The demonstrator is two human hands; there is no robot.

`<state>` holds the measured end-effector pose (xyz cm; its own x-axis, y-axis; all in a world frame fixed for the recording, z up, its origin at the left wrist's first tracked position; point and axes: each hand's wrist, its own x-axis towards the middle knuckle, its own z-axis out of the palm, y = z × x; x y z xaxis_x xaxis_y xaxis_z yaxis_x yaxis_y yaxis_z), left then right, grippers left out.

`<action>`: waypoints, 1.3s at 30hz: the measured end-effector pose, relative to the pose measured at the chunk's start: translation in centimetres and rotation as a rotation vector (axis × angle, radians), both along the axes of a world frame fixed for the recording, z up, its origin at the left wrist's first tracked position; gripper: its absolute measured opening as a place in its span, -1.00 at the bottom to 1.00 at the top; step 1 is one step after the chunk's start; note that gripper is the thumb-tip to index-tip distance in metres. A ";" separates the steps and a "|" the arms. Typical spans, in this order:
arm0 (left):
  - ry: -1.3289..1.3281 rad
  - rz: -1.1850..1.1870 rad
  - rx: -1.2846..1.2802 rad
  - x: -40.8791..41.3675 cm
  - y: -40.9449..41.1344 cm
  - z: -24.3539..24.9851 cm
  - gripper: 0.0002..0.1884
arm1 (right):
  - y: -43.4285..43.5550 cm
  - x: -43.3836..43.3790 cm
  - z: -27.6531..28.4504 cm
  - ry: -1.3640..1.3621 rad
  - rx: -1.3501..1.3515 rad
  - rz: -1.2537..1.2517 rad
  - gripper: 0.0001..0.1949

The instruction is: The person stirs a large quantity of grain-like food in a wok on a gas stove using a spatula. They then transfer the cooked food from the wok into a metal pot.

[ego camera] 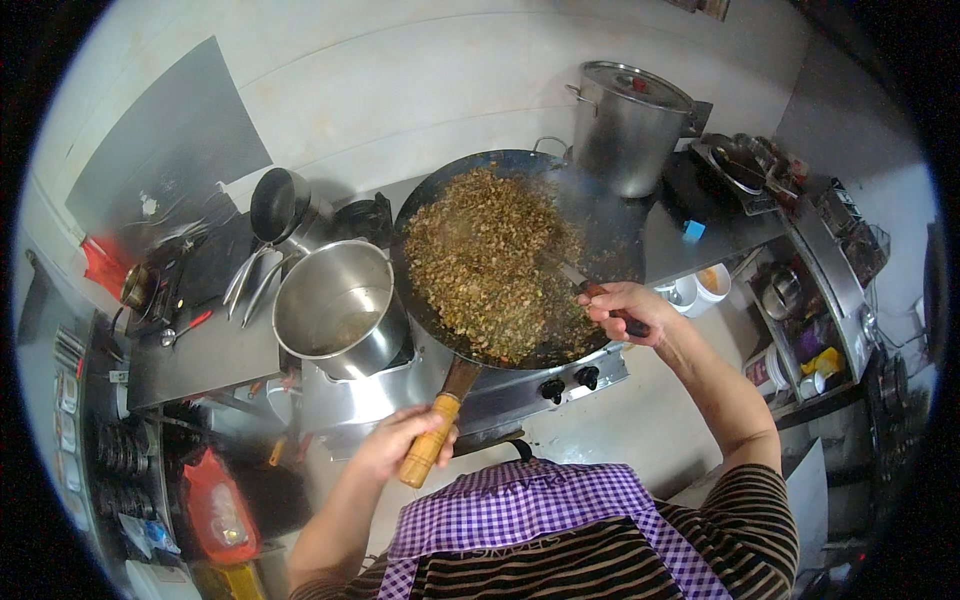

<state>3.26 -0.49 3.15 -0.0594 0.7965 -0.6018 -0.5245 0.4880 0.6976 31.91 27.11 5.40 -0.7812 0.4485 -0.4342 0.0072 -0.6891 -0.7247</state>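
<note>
A large dark wok (pixel 622 247) stands on the stove before me, heaped with a brown, finely chopped food mixture (pixel 487 255) flecked with green. My left hand (pixel 409 439) is closed around the wok's ringed wooden handle (pixel 429 446). In my right hand (pixel 630 311) is the dark handle of a cooking spatula (pixel 574 275). Its metal shaft slopes down into the right side of the food, and the blade is hidden there. Haze hangs over the wok's upper right part.
Close on the wok's left stands an open steel pot (pixel 334 307), with a dark saucepan (pixel 281 204) behind it. A tall lidded stockpot (pixel 630 124) is at the back right. Stove knobs (pixel 553 389) project in front. White tubs (pixel 711 281) sit lower right. A red-handled measuring spoon (pixel 185 328) lies left.
</note>
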 end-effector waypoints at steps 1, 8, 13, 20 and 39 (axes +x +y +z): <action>0.182 0.078 -0.029 -0.3 0.2 -0.1 -0.55 | -0.4 0.1 0.4 0.001 0.024 -0.014 -0.78; 0.723 1.019 0.156 -16.9 0.2 -5.2 -0.48 | -3.0 0.4 5.3 -0.056 0.164 -0.076 -0.77; 0.322 0.839 0.372 -22.5 3.0 -7.5 -0.40 | -3.7 0.1 8.2 -0.089 0.133 -0.107 -0.79; 0.324 0.957 0.540 -20.4 4.2 -5.5 -0.28 | -4.4 -0.1 10.9 -0.090 0.174 -0.062 -0.79; 0.472 1.021 0.440 -19.0 4.7 -4.7 -0.35 | -7.1 -6.8 18.2 -0.106 0.449 0.190 -0.64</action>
<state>-15.72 4.22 -1.53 -0.9220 0.3852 -0.0403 -0.1784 -0.3300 0.9270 25.12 19.99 23.64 -0.8293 0.4631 -0.3129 0.1926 -0.2887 -0.9378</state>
